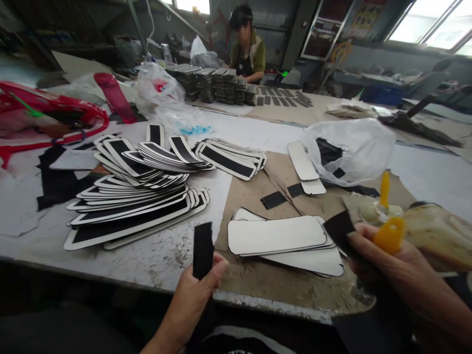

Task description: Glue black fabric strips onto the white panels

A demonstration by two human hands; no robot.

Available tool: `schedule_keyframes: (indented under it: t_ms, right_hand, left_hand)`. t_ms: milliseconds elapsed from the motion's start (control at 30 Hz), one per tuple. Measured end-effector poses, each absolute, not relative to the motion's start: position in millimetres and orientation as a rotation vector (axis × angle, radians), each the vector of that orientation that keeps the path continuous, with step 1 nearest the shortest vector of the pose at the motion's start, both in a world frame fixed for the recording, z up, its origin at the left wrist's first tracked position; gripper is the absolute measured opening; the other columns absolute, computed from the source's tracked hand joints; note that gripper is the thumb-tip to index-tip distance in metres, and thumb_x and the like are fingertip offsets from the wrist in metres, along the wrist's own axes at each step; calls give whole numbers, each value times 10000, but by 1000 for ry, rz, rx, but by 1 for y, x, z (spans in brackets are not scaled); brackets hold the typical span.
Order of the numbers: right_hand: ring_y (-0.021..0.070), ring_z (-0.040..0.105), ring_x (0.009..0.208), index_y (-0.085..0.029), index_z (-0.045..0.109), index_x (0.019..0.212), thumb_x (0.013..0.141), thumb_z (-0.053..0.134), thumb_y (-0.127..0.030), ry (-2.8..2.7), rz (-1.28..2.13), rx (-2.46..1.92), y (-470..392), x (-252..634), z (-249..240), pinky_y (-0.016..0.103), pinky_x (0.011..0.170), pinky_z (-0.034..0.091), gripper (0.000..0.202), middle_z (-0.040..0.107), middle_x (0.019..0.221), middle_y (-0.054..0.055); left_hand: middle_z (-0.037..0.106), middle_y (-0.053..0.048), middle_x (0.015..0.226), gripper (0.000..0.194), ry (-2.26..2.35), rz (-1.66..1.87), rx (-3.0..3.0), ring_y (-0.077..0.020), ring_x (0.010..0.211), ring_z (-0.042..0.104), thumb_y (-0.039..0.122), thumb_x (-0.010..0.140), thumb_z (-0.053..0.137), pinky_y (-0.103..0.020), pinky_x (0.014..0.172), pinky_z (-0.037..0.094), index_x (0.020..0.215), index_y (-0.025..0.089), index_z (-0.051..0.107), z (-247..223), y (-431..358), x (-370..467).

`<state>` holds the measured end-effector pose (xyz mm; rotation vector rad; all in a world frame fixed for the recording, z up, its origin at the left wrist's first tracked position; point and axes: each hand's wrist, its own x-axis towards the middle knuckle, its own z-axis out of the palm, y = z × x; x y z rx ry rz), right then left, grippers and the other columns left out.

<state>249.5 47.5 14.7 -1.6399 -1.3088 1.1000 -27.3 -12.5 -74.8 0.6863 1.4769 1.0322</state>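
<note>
My left hand (197, 295) pinches an upright black strip (202, 248) between thumb and fingers, just in front of the table's near edge. At the right, my right hand (398, 265) is closed around a yellow handle (390, 237) with a hole in its end; the tool's working end is hidden. A black piece of sheet (339, 228) also sticks out from its fingertips, and dark material hangs below the hand. Between my hands lies a small pile of white rounded panels (276, 236). To the left, white-edged panels with black centres (136, 211) are fanned in overlapping piles.
Brown board (254, 196) covers part of the table, with small black strips (273, 199) on it. A clear plastic bag (354, 147) and a glue-stained container (435, 236) stand right. A red bag (51, 118) lies left. Across the table, a person (249, 49) works behind stacked panels (221, 86).
</note>
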Motion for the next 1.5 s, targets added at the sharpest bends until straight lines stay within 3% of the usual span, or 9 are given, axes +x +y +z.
schedule_keyframes:
  t_ms: [200, 433, 700, 1033, 1167, 1367, 1500]
  right_hand:
    - [105, 406, 531, -189, 502, 607, 809, 511, -424, -2249, 1339, -1537, 91, 191, 15, 234, 500, 310, 310, 462, 573, -37]
    - [98, 417, 508, -171, 533, 631, 781, 534, -402, -2577, 1467, -1532, 132, 137, -12, 228, 474, 269, 276, 486, 543, -37]
    - [109, 446, 536, -173, 584, 668, 771, 547, -399, -2688, 1341, -1608, 142, 129, -31, 220, 478, 266, 251, 554, 582, -8]
    - [103, 434, 512, -165, 584, 650, 780, 541, -366, -2701, 1309, -1629, 140, 128, -26, 223, 479, 261, 243, 547, 564, -8]
    - [111, 454, 508, -168, 607, 680, 783, 532, -362, -2727, 1250, -1627, 139, 127, -29, 228, 481, 263, 232, 570, 564, 2]
    - [143, 503, 540, -180, 634, 724, 770, 544, -426, -2807, 1062, -1608, 136, 133, -28, 240, 481, 265, 266, 620, 649, 44]
    - [178, 548, 628, -198, 623, 729, 769, 560, -413, -2815, 904, -1705, 128, 176, -10, 248, 518, 277, 228, 640, 706, 56]
  left_hand:
    - [518, 30, 590, 405, 1528, 998, 807, -130, 533, 436, 493, 691, 640, -250, 519, 349, 894, 143, 620, -74, 29, -34]
    - [495, 41, 573, 286, 1448, 931, 775, -116, 539, 416, 445, 717, 638, -238, 526, 324, 738, 162, 603, -81, 37, -39]
    - [488, 38, 588, 271, 1434, 904, 728, -111, 552, 403, 429, 734, 623, -232, 526, 326, 746, 160, 588, -84, 39, -42]
    - [476, 27, 524, 261, 1490, 899, 807, -133, 513, 418, 400, 743, 584, -246, 506, 340, 597, 192, 527, -78, 42, -40]
    - [472, 44, 541, 260, 1532, 925, 833, -124, 532, 425, 425, 711, 634, -243, 538, 355, 664, 180, 561, -78, 45, -36]
    - [634, -3, 729, 298, 1583, 1008, 754, -171, 676, 558, 421, 671, 686, -269, 619, 429, 802, 158, 640, -80, 47, -24]
    - [565, 28, 517, 282, 1634, 1004, 689, -161, 526, 535, 434, 639, 711, -269, 532, 422, 696, 169, 632, -77, 43, -27]
